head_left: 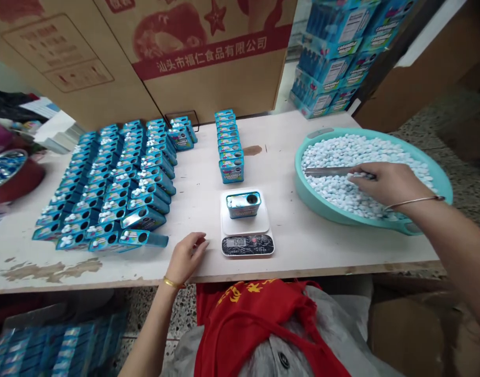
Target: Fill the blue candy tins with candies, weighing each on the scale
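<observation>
My left hand [187, 257] rests at the table's front edge, fingers loosely curled and nothing in them. Just right of it, a small blue tin [243, 204] with a dark round opening in its top stands on a white kitchen scale [245, 226]; the display appears to read 150.0. Over on the right, my right hand [384, 182] grips a long flat metal utensil [329, 171], whose exact kind I cannot make out. The utensil lies on the pale blue and white candies [353, 149] that fill a turquoise basin [322, 203].
Rows of blue tins [118, 180] cover the table's left part, white candies on many tops. A single column of tins [231, 170] stands behind the scale. Cardboard boxes [208, 86] and stacked plastic-wrapped packs [322, 68] line the back. A red bowl [25, 180] is far left.
</observation>
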### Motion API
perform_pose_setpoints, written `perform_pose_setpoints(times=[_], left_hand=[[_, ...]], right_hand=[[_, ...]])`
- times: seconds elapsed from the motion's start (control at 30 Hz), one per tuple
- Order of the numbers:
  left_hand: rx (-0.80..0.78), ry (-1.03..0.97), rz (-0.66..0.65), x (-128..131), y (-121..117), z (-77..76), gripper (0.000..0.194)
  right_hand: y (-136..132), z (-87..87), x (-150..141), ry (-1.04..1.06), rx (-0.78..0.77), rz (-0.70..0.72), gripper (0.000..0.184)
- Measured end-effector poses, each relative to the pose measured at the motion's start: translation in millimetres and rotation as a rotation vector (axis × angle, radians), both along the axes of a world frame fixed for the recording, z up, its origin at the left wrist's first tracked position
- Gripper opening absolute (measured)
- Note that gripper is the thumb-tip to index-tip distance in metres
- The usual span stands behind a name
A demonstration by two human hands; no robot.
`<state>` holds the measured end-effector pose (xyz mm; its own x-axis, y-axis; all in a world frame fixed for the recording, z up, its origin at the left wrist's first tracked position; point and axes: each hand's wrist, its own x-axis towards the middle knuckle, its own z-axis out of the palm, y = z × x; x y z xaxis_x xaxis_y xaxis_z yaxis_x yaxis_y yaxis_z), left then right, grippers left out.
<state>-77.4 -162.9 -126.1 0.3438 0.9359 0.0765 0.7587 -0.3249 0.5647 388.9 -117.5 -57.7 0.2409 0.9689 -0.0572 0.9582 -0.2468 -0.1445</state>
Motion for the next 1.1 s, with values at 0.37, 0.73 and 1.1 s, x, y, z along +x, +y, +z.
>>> perform_pose_setpoints(times=[0.37,0.73,1.1], left_hand=[[0.001,-0.042,0.021,5,-5,-18.5,0.019],[0.042,-0.041,0.066,9,-9,-23.1,0.018],[0.049,-0.06,0.064,9,-7,-28.1,0.018]], right_hand=[[-2,30.6,-70,0.754,0.111,0.046,0.034],[24,47.2,-177,0.5,0.023,0.657,0.017],[28,52.9,-187,0.332,-0.019,0.744,0.022]])
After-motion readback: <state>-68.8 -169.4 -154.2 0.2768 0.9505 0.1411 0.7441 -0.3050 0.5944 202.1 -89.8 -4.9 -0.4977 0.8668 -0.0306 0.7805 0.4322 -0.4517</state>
